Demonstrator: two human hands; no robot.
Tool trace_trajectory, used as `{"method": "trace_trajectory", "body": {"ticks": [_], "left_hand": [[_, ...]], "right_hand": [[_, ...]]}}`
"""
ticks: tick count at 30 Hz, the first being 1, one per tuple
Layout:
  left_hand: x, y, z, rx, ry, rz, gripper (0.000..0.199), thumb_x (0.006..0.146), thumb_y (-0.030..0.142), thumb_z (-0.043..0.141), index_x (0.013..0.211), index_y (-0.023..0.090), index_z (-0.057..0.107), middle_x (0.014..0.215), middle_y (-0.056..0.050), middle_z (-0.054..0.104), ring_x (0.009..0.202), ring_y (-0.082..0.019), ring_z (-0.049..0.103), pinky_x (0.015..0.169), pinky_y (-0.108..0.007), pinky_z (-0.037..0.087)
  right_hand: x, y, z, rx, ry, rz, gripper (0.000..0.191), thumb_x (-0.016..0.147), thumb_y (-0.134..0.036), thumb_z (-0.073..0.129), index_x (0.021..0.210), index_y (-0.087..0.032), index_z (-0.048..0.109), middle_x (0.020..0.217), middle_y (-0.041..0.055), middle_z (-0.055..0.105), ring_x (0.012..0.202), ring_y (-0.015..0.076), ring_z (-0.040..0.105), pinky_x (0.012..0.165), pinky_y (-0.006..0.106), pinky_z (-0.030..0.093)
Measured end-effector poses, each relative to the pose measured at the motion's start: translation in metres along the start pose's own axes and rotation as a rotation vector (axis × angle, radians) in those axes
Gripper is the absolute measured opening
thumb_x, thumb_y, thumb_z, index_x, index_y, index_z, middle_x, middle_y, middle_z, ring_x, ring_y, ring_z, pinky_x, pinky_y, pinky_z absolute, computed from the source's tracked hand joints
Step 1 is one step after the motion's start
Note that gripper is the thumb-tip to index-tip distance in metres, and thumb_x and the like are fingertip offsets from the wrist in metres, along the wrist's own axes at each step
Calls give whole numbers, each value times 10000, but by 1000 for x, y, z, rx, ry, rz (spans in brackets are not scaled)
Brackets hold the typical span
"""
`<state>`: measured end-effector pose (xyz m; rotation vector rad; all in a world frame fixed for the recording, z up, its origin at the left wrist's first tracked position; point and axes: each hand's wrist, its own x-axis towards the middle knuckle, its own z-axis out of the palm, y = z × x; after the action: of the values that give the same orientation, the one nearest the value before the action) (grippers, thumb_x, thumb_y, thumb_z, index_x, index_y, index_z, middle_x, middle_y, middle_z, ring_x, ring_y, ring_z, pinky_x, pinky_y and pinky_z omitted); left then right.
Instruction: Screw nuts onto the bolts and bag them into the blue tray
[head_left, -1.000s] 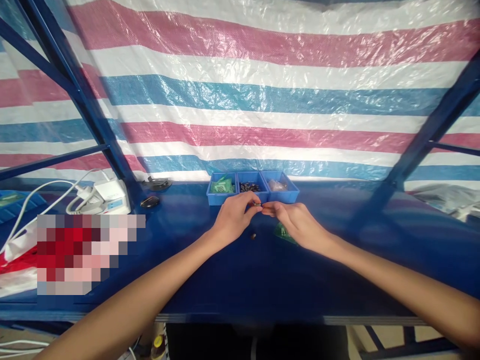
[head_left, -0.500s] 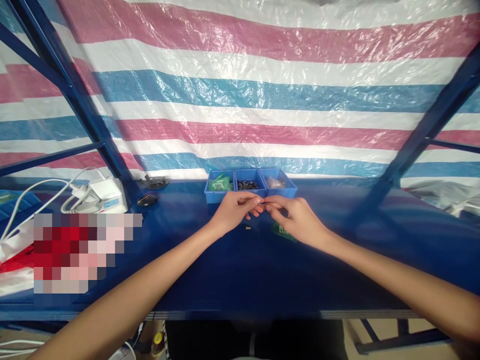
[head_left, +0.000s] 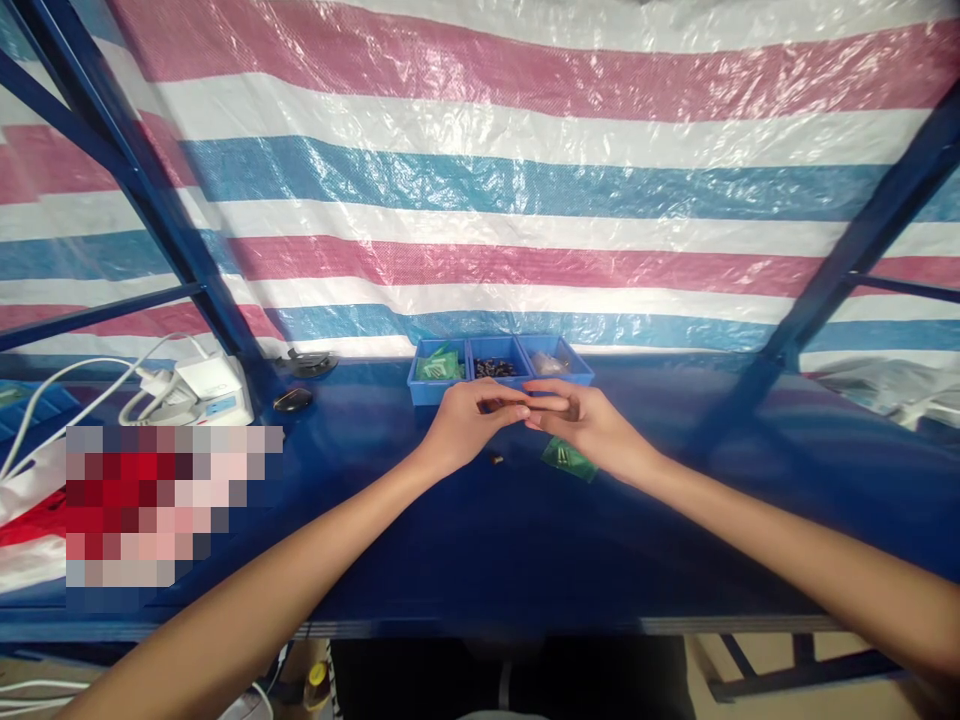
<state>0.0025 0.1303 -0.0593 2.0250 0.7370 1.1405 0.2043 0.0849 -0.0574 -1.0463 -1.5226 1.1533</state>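
Over the table, my left hand (head_left: 480, 420) and my right hand (head_left: 581, 415) meet fingertip to fingertip, both in a pinch. What they hold between them is hidden by the fingers or too small to name. On the blue tabletop just below the fingertips lies a small screw-like metal piece (head_left: 496, 459). A green plastic bag (head_left: 568, 460) with a few screws in it lies under my right hand. Behind the hands stand three joined blue bins (head_left: 431, 395), which hold a green bag of screws (head_left: 440, 366), loose dark small parts (head_left: 495, 368) and a clear bag (head_left: 546, 365).
At the left, a white power strip (head_left: 225, 405) with plugs and cables sits by a red and white item, partly blurred out. A black mouse-like object (head_left: 292, 400) lies near the frame post. Clear plastic (head_left: 892, 390) is at the far right. A striped sheet (head_left: 525, 190) hangs behind.
The fingers of both hands have shifted and closed more tightly against each other. My right hand has moved slightly, uncovering more of the green bag on the table.
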Motion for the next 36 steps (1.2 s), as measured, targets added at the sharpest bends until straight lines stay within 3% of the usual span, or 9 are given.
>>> {"method": "trace_trajectory", "body": {"ticks": [4,11,15,20,23,28,32,34,36], "left_hand": [[-3,4,2,-26,-17,-11,153,890,311,752,1014,240,809,974,-27,786,815,-162,690,753,-290,515],[-5,4,5,-31,-35,-15,197,901,328,726,1045,198,692,830,-11,758,655,-122,627,631,-253,469],[-4,4,6,2,-67,13,229,927,391,695,1037,200,637,886,-29,759,723,-147,672,644,-256,478],[1,7,-7,251,-12,50,215,996,337,572,1162,205,606,885,-13,747,741,-159,681,701,-279,487],[6,6,-22,320,44,12,349,1055,443,436,1087,185,669,843,-29,736,735,-177,681,706,-295,482],[11,3,-41,229,-36,-136,674,1069,576,256,950,152,766,820,-69,737,678,-171,674,677,-290,499],[10,2,-47,310,-197,-99,637,1078,498,275,885,158,778,855,-79,753,762,-194,693,727,-301,515],[10,2,-50,432,-276,1,567,1080,391,290,881,173,774,876,-69,758,835,-209,697,792,-318,509],[9,1,-52,558,-314,101,494,1064,302,309,925,179,767,888,-62,758,877,-224,697,840,-342,497]], "right_hand": [[0,1,-1,-81,-26,-56,453,843,-443,782,1222,-200,725,1100,87,777,1070,268,731,1017,451,579],[0,0,0,-103,-19,-77,427,839,-518,767,1100,-180,760,1070,92,776,969,238,747,974,445,595],[-1,-2,0,-188,0,-108,404,863,-533,731,1042,-173,760,992,89,778,921,239,744,906,418,605],[15,-10,-9,-698,120,-386,265,973,-391,595,1022,-195,767,960,66,774,773,214,703,767,386,561],[45,-14,-16,-987,143,-554,279,1015,-303,516,1097,-172,748,986,90,760,904,251,692,838,399,524],[84,-14,-16,-1144,110,-494,281,1010,-258,523,1193,-136,698,1083,135,746,1081,303,648,887,408,503],[57,-19,-7,-1092,50,-541,306,1043,-294,463,1206,-153,680,1056,128,744,978,270,675,859,397,500],[34,-23,-3,-1081,-56,-536,328,1058,-319,439,1227,-164,673,925,92,744,847,236,686,804,372,503],[14,-25,2,-1079,-178,-543,330,1056,-325,453,1253,-174,670,917,83,738,816,221,688,774,354,511]]}}
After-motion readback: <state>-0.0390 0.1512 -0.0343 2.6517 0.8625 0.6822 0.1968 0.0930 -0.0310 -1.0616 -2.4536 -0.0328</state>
